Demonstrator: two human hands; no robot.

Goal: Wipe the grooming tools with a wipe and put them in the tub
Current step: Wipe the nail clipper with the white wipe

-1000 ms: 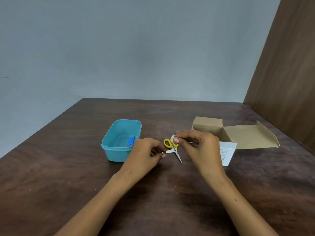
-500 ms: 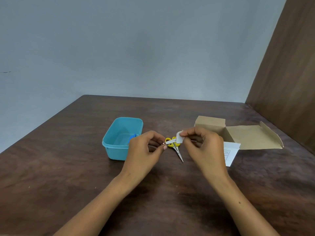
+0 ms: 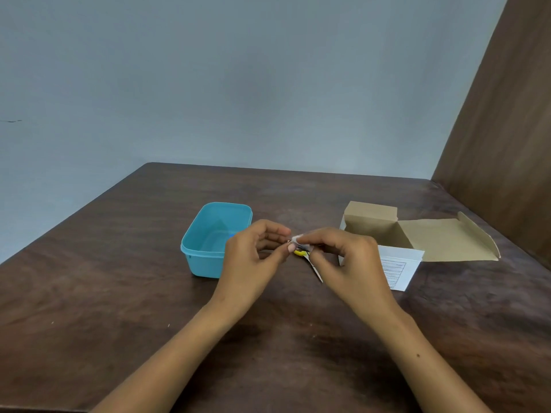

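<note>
Pinching the wipe (image 3: 298, 239) closer now, right hand (image 3: 351, 263) meets left hand (image 3: 253, 257), which grips a small tool (image 3: 289, 241).

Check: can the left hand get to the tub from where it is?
Probably yes. The left hand sits right beside the open tub, with nothing between them. Its fingers pinch a small tool I can't identify against the wipe, so it arrives loaded.
</note>
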